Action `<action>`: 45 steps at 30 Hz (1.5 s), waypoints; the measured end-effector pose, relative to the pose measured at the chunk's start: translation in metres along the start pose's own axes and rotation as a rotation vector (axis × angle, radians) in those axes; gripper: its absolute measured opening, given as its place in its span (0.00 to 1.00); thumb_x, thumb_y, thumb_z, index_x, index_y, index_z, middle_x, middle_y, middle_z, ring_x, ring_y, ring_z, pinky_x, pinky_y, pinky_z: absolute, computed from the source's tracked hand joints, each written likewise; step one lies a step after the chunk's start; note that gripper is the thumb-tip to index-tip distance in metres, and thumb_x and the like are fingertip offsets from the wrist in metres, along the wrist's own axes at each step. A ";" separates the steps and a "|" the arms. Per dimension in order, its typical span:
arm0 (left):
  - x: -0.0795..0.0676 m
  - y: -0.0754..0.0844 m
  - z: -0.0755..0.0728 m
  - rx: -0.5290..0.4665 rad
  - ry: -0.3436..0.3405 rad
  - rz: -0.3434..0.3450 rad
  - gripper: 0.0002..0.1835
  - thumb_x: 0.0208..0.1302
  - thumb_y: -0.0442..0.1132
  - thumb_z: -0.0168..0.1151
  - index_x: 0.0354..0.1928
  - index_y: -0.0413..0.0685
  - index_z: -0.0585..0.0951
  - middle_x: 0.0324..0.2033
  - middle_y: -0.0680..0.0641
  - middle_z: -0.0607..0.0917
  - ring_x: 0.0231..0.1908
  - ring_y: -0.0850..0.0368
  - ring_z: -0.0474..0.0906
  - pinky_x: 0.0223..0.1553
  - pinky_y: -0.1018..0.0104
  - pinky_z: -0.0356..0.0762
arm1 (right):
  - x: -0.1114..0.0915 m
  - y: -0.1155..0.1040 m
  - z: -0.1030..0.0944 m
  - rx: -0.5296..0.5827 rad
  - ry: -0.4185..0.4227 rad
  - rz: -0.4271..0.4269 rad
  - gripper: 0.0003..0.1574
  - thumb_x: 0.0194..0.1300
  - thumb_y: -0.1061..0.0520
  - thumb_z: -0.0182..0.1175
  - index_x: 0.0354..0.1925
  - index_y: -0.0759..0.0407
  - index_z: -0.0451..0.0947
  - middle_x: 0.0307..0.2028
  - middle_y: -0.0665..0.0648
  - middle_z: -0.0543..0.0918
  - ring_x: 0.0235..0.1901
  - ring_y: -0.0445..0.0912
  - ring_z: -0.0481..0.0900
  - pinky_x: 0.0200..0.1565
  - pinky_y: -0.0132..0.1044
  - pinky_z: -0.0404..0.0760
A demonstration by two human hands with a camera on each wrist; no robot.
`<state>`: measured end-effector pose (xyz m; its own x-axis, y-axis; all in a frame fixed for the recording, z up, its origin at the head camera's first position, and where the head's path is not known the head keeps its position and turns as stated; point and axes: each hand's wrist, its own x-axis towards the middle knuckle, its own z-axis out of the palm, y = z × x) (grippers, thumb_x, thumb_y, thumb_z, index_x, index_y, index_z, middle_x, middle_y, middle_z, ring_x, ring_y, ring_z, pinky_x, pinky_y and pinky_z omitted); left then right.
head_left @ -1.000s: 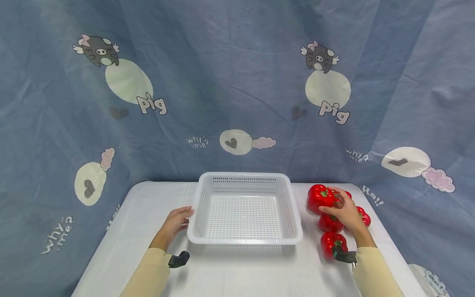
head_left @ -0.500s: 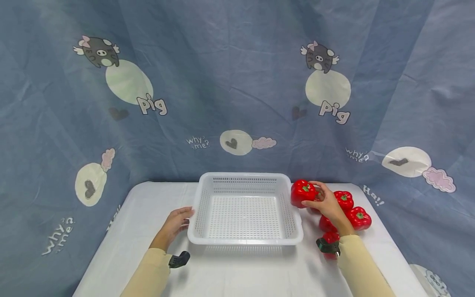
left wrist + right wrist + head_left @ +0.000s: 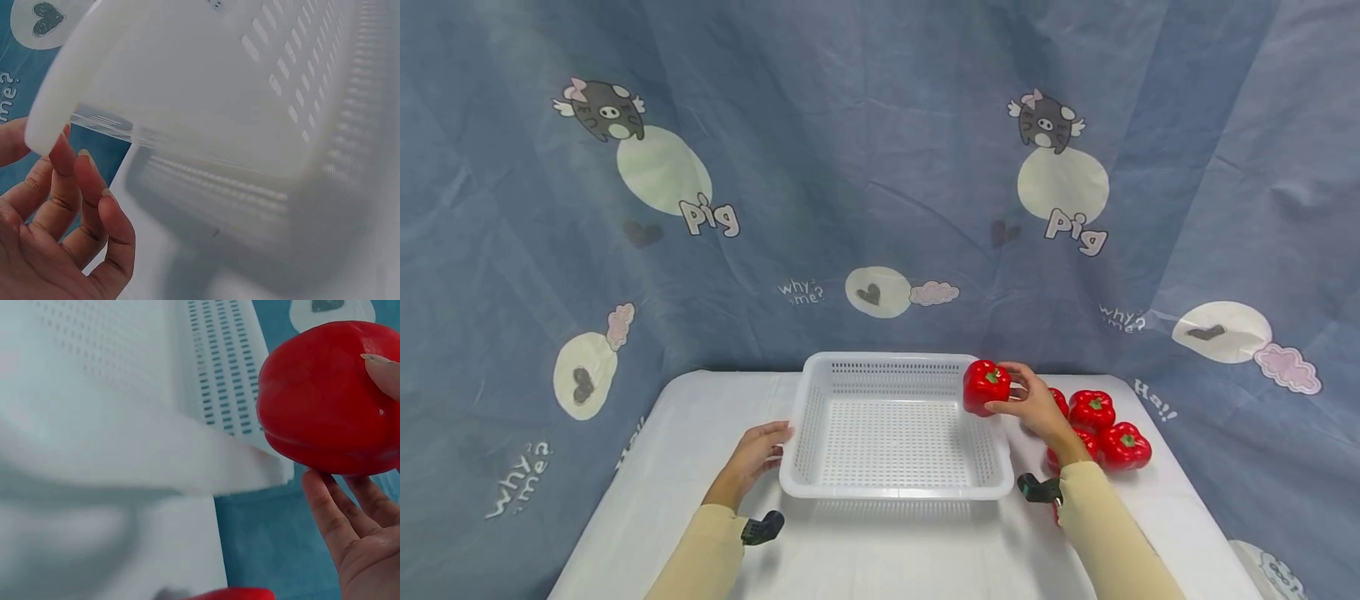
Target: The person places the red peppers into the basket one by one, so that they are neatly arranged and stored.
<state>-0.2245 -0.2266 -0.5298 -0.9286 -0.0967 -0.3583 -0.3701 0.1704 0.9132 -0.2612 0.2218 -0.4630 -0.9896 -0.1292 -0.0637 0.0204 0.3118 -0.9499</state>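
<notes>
A red bell pepper (image 3: 987, 387) with a green stem is held in my right hand (image 3: 1030, 404), over the right rim of a white perforated plastic basket (image 3: 895, 487). In the right wrist view the thumb lies on one side of the bell pepper (image 3: 331, 400) and the fingers (image 3: 328, 509) on the other. My left hand (image 3: 754, 454) grips the basket's left rim. The left wrist view shows that rim (image 3: 47, 119) between a digit on its outer side and the curled fingers (image 3: 115, 231) beneath.
Several more red bell peppers (image 3: 1123, 446) lie in a group on the white table (image 3: 880, 550), right of the basket, partly hidden by my right arm. A blue patterned cloth (image 3: 880, 167) hangs behind the table. A dark camera mount (image 3: 1037, 488) sits at each wrist.
My right hand has carried the bell pepper leftward from the group to over the basket's right rim. The left hand and the basket have stayed in place.
</notes>
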 end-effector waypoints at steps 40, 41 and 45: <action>0.000 0.002 -0.002 -0.068 -0.018 0.021 0.22 0.69 0.38 0.56 0.60 0.30 0.73 0.37 0.48 0.83 0.31 0.58 0.72 0.32 0.71 0.73 | 0.061 -0.006 0.096 -0.001 -0.076 0.028 0.44 0.51 0.65 0.71 0.64 0.56 0.64 0.61 0.64 0.71 0.58 0.62 0.72 0.52 0.54 0.79; 0.000 0.002 -0.002 -0.068 -0.020 0.021 0.22 0.69 0.38 0.56 0.60 0.30 0.72 0.37 0.48 0.83 0.31 0.58 0.72 0.32 0.71 0.73 | 0.062 -0.006 0.099 0.003 -0.073 0.027 0.44 0.51 0.65 0.71 0.64 0.56 0.65 0.61 0.64 0.71 0.57 0.62 0.72 0.52 0.53 0.79; 0.000 0.002 -0.002 -0.075 -0.023 0.021 0.23 0.69 0.38 0.56 0.60 0.30 0.72 0.37 0.47 0.82 0.31 0.58 0.72 0.31 0.71 0.73 | 0.065 -0.006 0.110 0.007 -0.062 0.024 0.44 0.50 0.65 0.72 0.64 0.55 0.65 0.61 0.63 0.71 0.57 0.61 0.71 0.51 0.53 0.80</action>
<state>-0.2251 -0.2280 -0.5273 -0.9369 -0.0712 -0.3423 -0.3481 0.0979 0.9323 -0.3104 0.1082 -0.4945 -0.9781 -0.1795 -0.1051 0.0454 0.3087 -0.9501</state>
